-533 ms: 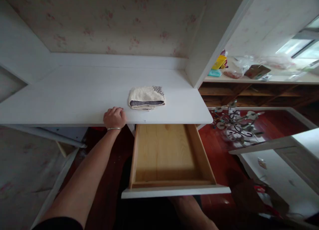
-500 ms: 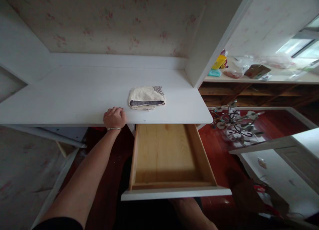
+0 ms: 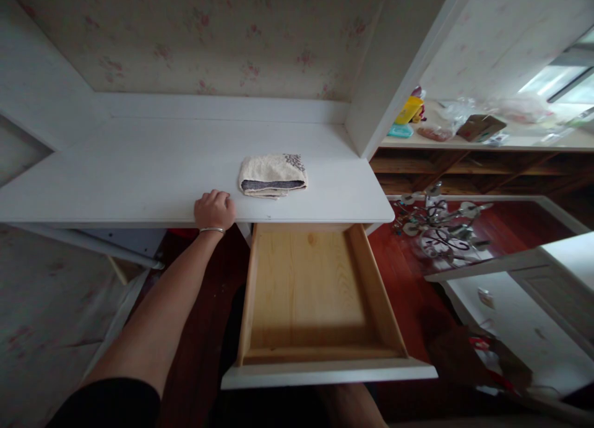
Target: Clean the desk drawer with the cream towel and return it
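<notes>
My left hand (image 3: 215,210) rests on the front edge of the white desk (image 3: 153,168), its fingers curled in against the top with nothing seen in them. To its right lies a folded cream cloth (image 3: 273,171) with a dark grey stripe and a dark printed corner. Below the desktop, a wooden drawer (image 3: 310,292) with a white front is pulled out toward me, and its inside is bare. Only my right forearm (image 3: 355,406) shows, beneath the drawer front; the front hides my right hand and its fingers.
A chandelier (image 3: 440,230) stands on the red wood floor at the right. Behind it, a low shelf unit (image 3: 464,162) carries plastic bags and a brown box (image 3: 481,128). Nearer are a white cabinet piece (image 3: 547,292) and an open carton (image 3: 505,360).
The drawer has come a little farther out toward me, and my right forearm has shifted lower. My left hand stays on the desk edge; the cloth has not moved.
</notes>
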`<state>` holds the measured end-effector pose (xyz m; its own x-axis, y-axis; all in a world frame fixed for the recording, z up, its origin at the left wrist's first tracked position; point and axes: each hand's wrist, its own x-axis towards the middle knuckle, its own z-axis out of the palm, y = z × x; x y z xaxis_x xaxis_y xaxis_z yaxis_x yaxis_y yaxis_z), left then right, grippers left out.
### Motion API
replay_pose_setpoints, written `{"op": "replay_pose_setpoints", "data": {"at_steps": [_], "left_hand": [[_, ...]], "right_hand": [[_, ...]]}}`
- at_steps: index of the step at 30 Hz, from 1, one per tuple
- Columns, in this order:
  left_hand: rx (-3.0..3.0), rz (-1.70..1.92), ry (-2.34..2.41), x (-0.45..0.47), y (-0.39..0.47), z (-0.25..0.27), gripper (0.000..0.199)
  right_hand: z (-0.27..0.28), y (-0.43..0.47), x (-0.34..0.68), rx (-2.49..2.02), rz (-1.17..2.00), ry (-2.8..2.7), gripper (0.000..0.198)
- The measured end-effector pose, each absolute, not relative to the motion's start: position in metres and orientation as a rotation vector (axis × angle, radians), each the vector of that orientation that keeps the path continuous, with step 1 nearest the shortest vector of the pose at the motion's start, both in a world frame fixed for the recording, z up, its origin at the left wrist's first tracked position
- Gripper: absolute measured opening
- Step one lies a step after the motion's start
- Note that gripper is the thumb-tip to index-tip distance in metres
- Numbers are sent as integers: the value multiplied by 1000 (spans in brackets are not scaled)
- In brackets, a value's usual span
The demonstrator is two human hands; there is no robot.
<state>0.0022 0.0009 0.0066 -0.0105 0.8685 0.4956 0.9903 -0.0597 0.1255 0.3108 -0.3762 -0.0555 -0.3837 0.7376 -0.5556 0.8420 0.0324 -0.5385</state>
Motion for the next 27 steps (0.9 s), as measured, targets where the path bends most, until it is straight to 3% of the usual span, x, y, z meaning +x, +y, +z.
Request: {"op": "replay_pose_setpoints", "data": {"at_steps": [6, 12, 19, 23, 27], "left_hand": [[-2082, -551, -2013, 4, 1, 12, 34], [-2107, -738, -2036, 21, 0, 36, 43], [-2606, -442, -1495, 80, 21, 71, 56], [-2649, -147, -1634, 106, 17, 54, 69], [-2561, -279, -1603, 109, -6, 39, 68]], "right_hand": [[-33, -379, 301, 1725, -1033, 2191, 40], [-28, -382, 296, 1750, -883, 2184, 47], [-26, -381, 295, 1790, -919, 2217, 46], [-30, -387, 300, 1845, -1010, 2222, 42], [-30, -390, 306, 1839, -1149, 2199, 41]]}}
